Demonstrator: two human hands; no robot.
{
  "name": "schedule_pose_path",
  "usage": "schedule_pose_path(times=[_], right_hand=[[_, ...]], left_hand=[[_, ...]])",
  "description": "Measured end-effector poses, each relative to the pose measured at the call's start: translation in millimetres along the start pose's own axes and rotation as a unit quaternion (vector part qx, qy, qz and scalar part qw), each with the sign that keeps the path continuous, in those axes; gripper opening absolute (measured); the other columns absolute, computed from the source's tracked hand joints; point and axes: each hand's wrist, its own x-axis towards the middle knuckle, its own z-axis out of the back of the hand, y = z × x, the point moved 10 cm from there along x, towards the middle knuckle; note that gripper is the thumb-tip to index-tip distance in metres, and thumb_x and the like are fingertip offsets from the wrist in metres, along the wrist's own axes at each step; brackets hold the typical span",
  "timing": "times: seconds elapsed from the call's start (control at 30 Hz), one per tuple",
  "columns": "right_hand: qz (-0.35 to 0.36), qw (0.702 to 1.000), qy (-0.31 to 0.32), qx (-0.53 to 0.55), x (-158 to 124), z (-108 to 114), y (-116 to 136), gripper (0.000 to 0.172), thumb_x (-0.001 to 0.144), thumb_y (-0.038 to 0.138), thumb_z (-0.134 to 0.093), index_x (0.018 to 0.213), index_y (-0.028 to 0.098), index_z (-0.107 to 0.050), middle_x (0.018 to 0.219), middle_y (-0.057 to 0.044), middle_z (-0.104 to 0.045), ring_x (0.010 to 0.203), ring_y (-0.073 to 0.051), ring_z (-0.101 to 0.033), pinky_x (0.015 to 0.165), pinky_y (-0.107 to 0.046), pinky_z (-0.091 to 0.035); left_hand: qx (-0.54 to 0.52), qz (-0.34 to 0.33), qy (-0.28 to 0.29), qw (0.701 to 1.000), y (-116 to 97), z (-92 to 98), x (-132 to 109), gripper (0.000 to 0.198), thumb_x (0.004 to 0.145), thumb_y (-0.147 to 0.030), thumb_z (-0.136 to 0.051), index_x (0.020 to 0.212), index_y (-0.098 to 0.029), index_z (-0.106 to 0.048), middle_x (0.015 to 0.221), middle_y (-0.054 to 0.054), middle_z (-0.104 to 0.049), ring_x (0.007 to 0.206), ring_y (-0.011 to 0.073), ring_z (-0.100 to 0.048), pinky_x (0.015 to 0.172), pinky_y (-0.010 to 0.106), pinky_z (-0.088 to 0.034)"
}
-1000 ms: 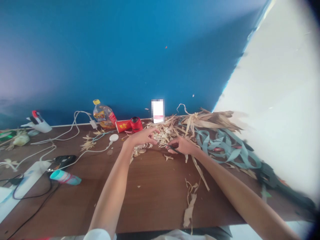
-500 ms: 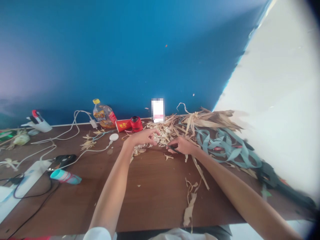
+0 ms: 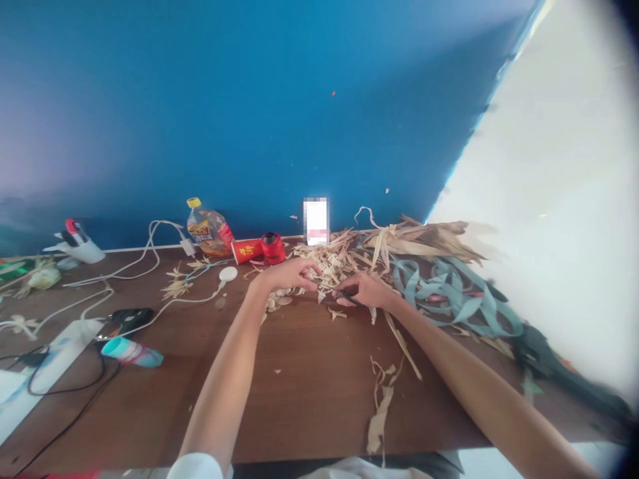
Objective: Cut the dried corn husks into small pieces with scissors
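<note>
Your right hand (image 3: 363, 291) is closed around a dark tool (image 3: 348, 296); your left hand's (image 3: 289, 273) fingers are half curled, and I can't tell whether they pinch anything. Pale scraps (image 3: 331, 267) lie heaped just beyond both, husks (image 3: 424, 241) farther right by the wall (image 3: 249, 120).

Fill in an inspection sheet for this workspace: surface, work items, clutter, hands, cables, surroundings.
Surface: brown table, scattered with pale bits.
Work items: heap of pale scraps; slim dark tool, type unclear.
Clutter: yellow-capped bottle, red tube, tangled blue-grey ribbon.
Hands: right hand grips the tool; left hand is at the heap, its hold unclear.
Cables: white cable and black cable on the left; power strip beside them.
Surroundings: blue wall behind, white wall to the right.
</note>
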Motion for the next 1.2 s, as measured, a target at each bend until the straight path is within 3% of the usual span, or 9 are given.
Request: schedule_pose_path(times=[0.07, 0.23, 0.5, 0.8, 1.2], right_hand=[[-0.024, 0.999, -0.001, 0.035, -1.0, -0.1, -5.5, 0.035, 0.066, 0.035, -0.071, 0.091, 0.011, -0.075, 0.065, -0.003, -0.067, 0.054, -0.011, -0.053, 0.05, -0.022, -0.04], [-0.047, 0.994, -0.02, 0.095, -3.8, 4.1, -7.2, 0.037, 0.066, 0.039, -0.072, 0.092, 0.012, -0.072, 0.058, 0.001, -0.06, 0.048, -0.008, -0.047, 0.046, -0.021, -0.037], [-0.05, 0.99, -0.069, 0.111, 0.6, 7.4, -16.1, 0.04, 0.065, 0.038, -0.074, 0.095, 0.012, -0.072, 0.063, -0.002, -0.065, 0.049, -0.011, -0.051, 0.047, -0.022, -0.04], [0.004, 0.991, -0.112, 0.074, 1.9, 9.9, -15.4, 0.04, 0.066, 0.033, -0.073, 0.1, 0.012, -0.074, 0.085, -0.008, -0.073, 0.075, -0.022, -0.067, 0.066, -0.03, -0.053], [0.023, 0.993, -0.103, 0.052, 1.5, 9.5, -10.4, 0.037, 0.07, 0.032, -0.068, 0.101, 0.013, -0.075, 0.08, -0.007, -0.074, 0.07, -0.021, -0.067, 0.059, -0.027, -0.052]], left_hand=[[-0.001, 0.008, -0.016, 1.0, 1.6, 5.4, -1.5, 0.049, 0.069, -0.042, -0.069, 0.111, -0.018, -0.061, 0.071, 0.0, -0.058, 0.061, 0.0136, -0.05, 0.056, 0.025, -0.033], [-0.028, -0.019, -0.116, 0.993, 5.4, 29.1, -3.6, 0.035, 0.073, -0.048, -0.065, 0.084, -0.014, -0.069, 0.08, 0.008, -0.067, 0.072, 0.016, -0.058, 0.067, 0.028, -0.041], [-0.104, -0.019, -0.198, 0.975, 18.4, 40.3, -1.9, 0.045, 0.069, -0.054, -0.069, 0.086, -0.012, -0.069, 0.08, 0.008, -0.066, 0.072, 0.0142, -0.056, 0.068, 0.029, -0.043], [-0.063, -0.055, -0.163, 0.983, -3.4, 33.4, -1.7, 0.038, 0.073, -0.05, -0.067, 0.082, -0.013, -0.069, 0.079, 0.006, -0.066, 0.07, 0.0134, -0.054, 0.068, 0.028, -0.041], [-0.059, -0.047, -0.15, 0.986, 0.6, 29.2, 1.1, 0.035, 0.07, -0.048, -0.069, 0.074, -0.013, -0.068, 0.068, 0.003, -0.063, 0.061, 0.0122, -0.052, 0.059, 0.026, -0.038]])
